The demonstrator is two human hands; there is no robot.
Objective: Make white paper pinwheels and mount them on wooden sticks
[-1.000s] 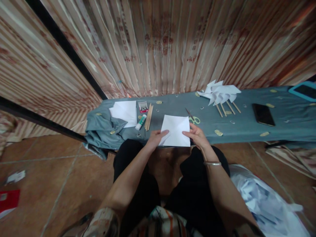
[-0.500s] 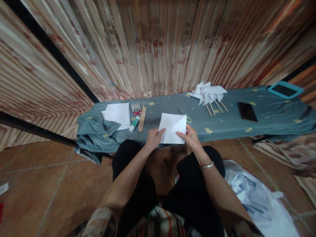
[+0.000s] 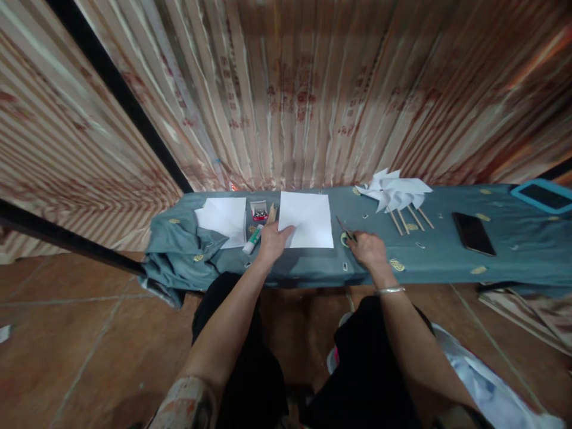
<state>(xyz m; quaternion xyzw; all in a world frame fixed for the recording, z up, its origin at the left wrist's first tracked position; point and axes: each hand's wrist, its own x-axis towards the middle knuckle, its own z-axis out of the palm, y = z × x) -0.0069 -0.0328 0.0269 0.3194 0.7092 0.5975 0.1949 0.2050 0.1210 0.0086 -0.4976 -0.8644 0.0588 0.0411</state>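
My left hand point(image 3: 273, 241) grips a square white sheet of paper point(image 3: 308, 219) by its lower left edge, thumb on top. The sheet has faint creases and is held over the cloth. My right hand point(image 3: 369, 250) is at a pair of scissors point(image 3: 344, 237) with pale green handles, its fingers closed on the handle. The scissors' blades point away from me and to the left. Just beyond my left hand are some wooden sticks point(image 3: 271, 213), partly hidden by it, and a glue stick point(image 3: 253, 239) lies to its left.
A small open box of metal pins point(image 3: 259, 211) sits beside more white paper sheets point(image 3: 227, 215). Several paper pinwheels point(image 3: 397, 189) on sticks lie to the right, then a black phone point(image 3: 473, 232) and a blue-framed tablet point(image 3: 543, 195). A patterned cloth point(image 3: 308, 265) covers the narrow table before a curtain.
My right hand has let go of the paper and moved right, onto the scissors. My left hand still holds the sheet, now further left. The view has shifted slightly.
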